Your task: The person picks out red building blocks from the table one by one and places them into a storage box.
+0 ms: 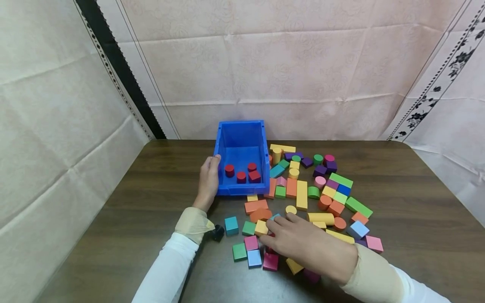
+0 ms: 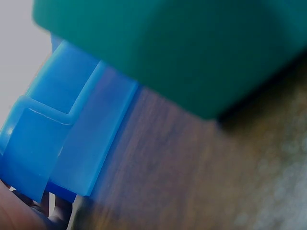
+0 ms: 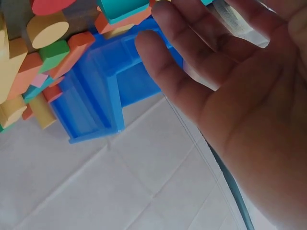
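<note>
My left hand [image 1: 209,179] grips the left wall of a blue plastic bin [image 1: 242,192], its thumb over the rim. Inside lie several red pieces: cylinders such as this red cylinder [image 1: 229,170], and a red cube [image 1: 254,176]. In the left wrist view the bin's edge [image 2: 72,139] shows close beside the fingers. My right hand [image 1: 303,242] hangs low over the loose blocks, palm down with fingers spread loosely. A dark red block under its fingertips is mostly hidden. Beside them sit a yellow block [image 1: 261,228] and a crimson block [image 1: 270,261]. The right wrist view shows nothing in the palm [image 3: 249,100].
Many coloured wooden blocks spread right of the bin and in front of it, among them a long yellow block [image 1: 302,195] and a green block [image 1: 359,207]. A teal cube [image 1: 231,226] stands near the left wrist. Pale cloth [image 1: 303,75] hangs behind the brown table [image 1: 151,202].
</note>
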Tool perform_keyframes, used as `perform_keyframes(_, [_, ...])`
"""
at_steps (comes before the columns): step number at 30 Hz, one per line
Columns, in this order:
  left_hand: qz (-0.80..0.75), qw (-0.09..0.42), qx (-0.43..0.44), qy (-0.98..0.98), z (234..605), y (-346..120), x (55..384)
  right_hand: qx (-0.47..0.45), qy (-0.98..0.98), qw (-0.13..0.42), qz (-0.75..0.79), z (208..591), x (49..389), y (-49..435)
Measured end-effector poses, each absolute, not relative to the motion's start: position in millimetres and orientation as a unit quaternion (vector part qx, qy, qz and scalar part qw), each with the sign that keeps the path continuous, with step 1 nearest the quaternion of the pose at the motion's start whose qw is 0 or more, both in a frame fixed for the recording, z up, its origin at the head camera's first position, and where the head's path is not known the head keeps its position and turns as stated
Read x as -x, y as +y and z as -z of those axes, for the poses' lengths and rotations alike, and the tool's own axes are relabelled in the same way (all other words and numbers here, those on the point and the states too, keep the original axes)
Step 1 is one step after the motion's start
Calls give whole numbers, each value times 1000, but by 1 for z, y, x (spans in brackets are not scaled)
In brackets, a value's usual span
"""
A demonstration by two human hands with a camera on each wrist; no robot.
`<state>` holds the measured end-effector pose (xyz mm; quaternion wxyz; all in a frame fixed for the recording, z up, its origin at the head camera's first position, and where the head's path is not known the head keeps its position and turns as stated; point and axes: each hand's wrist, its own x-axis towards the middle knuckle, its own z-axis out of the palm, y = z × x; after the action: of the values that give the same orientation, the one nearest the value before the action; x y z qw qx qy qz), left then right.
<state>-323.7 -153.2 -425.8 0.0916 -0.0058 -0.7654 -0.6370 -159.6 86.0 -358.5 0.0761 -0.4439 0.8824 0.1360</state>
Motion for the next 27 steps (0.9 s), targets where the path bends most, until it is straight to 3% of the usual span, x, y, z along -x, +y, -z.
perform_keyframes(12, [635, 86, 5, -768, 425, -153, 323, 434, 889, 76, -121, 347, 162, 89])
perform_keyframes(27, [634, 95, 6, -768, 426, -153, 323, 478, 873, 6, -92, 343, 169, 95])
